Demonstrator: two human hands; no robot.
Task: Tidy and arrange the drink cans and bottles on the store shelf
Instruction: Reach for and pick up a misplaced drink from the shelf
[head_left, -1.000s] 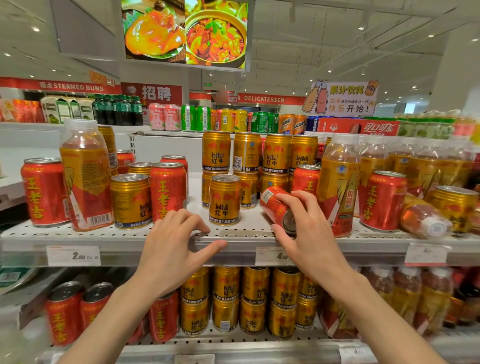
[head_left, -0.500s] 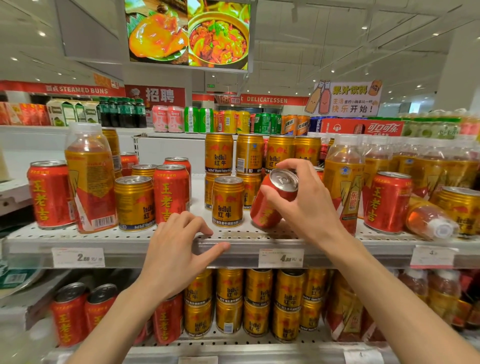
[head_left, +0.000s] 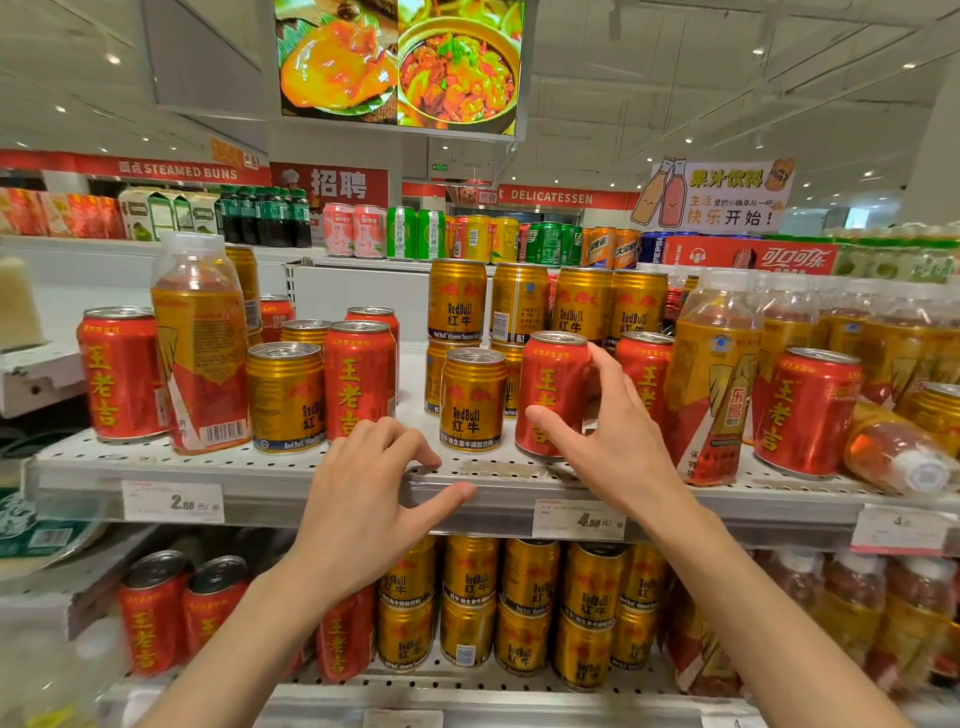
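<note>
Red can, tilted before, now stands upright in right hand.

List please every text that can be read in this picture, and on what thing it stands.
"STEAMED BUNS": red banner
"DELICATESSEN": red sign
"招聘": red poster
"RedBull 红牛": gold can
"王老吉": red can in the right hand
"可口可乐": red carton
"2.80", "4.80": price tags, blurred
Small print: unreadable

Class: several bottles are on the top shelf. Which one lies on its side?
The bottle at the far right, white cap facing us; the other bottles stand upright.
</note>
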